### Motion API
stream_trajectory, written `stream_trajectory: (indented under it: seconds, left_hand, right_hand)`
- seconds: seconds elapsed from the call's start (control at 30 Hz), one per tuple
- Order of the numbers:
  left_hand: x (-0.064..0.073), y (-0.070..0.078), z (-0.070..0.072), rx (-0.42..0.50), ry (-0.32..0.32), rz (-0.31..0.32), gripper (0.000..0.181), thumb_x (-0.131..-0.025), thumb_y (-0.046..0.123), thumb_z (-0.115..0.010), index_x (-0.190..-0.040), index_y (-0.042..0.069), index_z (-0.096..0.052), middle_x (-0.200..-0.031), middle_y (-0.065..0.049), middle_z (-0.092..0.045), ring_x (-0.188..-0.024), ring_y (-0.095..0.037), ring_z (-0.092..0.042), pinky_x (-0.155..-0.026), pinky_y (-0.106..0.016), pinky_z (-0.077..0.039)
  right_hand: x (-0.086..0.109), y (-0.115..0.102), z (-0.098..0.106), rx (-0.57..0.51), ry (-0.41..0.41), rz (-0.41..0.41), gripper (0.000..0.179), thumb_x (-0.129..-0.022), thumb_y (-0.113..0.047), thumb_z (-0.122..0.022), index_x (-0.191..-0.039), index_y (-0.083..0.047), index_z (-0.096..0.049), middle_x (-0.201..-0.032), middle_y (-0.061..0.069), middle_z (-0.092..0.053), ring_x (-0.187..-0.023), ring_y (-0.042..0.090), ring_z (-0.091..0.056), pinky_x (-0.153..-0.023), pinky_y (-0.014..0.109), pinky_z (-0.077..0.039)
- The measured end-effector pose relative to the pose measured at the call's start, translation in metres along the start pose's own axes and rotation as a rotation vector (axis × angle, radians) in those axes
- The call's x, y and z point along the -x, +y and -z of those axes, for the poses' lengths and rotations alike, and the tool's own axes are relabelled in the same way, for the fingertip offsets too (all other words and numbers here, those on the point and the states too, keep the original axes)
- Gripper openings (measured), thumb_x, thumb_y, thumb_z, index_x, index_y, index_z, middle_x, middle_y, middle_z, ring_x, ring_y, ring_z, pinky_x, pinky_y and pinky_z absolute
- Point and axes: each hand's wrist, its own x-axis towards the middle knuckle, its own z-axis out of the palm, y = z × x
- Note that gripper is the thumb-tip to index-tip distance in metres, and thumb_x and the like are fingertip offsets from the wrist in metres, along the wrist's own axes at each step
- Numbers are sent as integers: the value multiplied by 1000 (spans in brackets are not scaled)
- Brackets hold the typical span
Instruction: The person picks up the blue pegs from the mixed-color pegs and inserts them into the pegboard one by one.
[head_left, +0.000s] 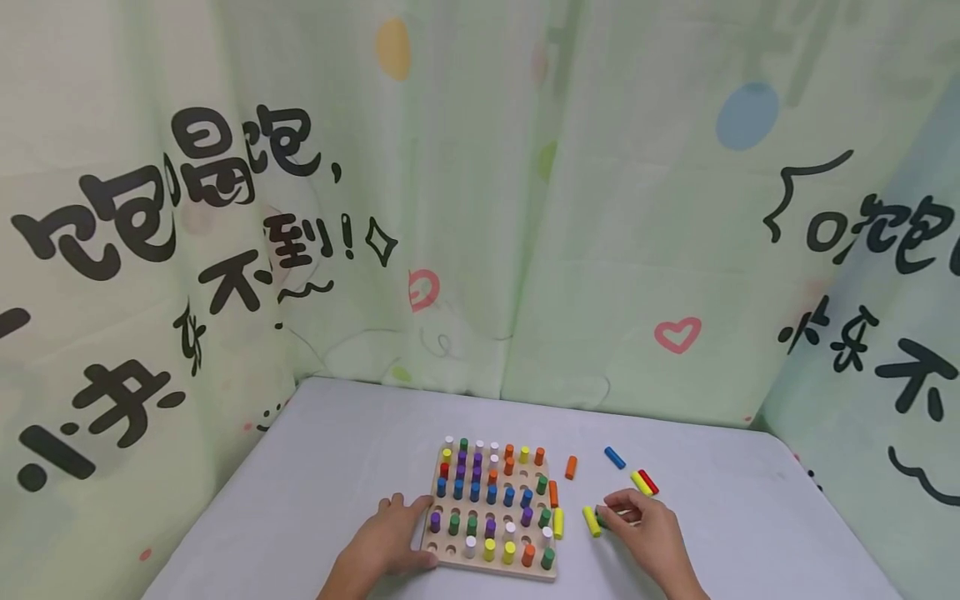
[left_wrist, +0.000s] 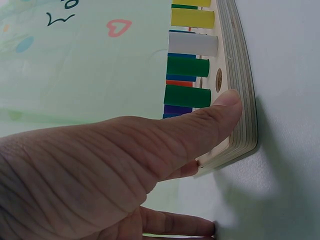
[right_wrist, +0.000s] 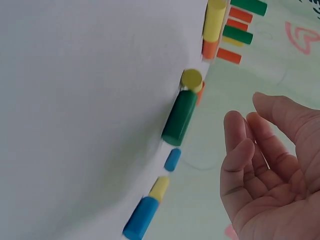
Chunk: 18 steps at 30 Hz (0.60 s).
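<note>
A wooden pegboard (head_left: 450,560) stands on the table with rows of colored pegs upright in its holes. My left hand (head_left: 388,537) rests at its left side, fingers spread along the edge. In the left wrist view the thumb (left_wrist: 229,100) presses on the board's corner beside an unfilled hole. To the board's right, my right hand (head_left: 647,527) hovers with thumb and fingers loosely bent and parted, holding nothing. Nearest to it lies a green peg (right_wrist: 180,117), mostly hidden by the fingers in the head view. A yellow peg (head_left: 592,522) lies just left of that hand.
Beyond the right hand lie a blue peg (head_left: 615,457), a yellow peg (head_left: 641,483) and a red peg (head_left: 649,482). Another blue peg (right_wrist: 140,217) shows in the right wrist view. Loose orange pegs (head_left: 572,467) and a yellow one (head_left: 558,523) lie by the board's right edge. A printed curtain (head_left: 585,333) hangs behind.
</note>
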Motion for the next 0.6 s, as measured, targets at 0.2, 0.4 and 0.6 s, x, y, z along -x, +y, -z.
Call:
stream_trajectory:
  seconds: [0.2,0.4,0.6]
  left_hand:
    - [0,-1,0,1,6,-6,76,-76,37,-90,-141,12,-60,-135,-28,-56,-128,-49,-51,-99,-68,-47]
    - [0,-1,0,-3,9,-17,76,-76,37,-90,-140,11,-60,-134,-29,-56,-127,-50,-51,-98,-69,-47]
    - [1,-1,1,-4,9,-22,76,-76,37,-91,-140,11,-60,-133,-28,-56,-126,-49,-51,-98,-68,-48]
  right_hand:
    - [1,12,10,11,7,-30,18,-90,-15,-78,-101,-1,-74,-90,3,-74,-79,16,-66,-67,28,-57]
    - [2,21,15,-4,-4,-75,19,-90,-15,-78,-102,0,-73,-90,3,-73,-77,15,-63,-63,23,-53]
    - [2,31,22,7,-8,-109,22,-91,-16,-78,-104,1,-72,-87,1,-72,-74,15,-59,-61,24,-52]
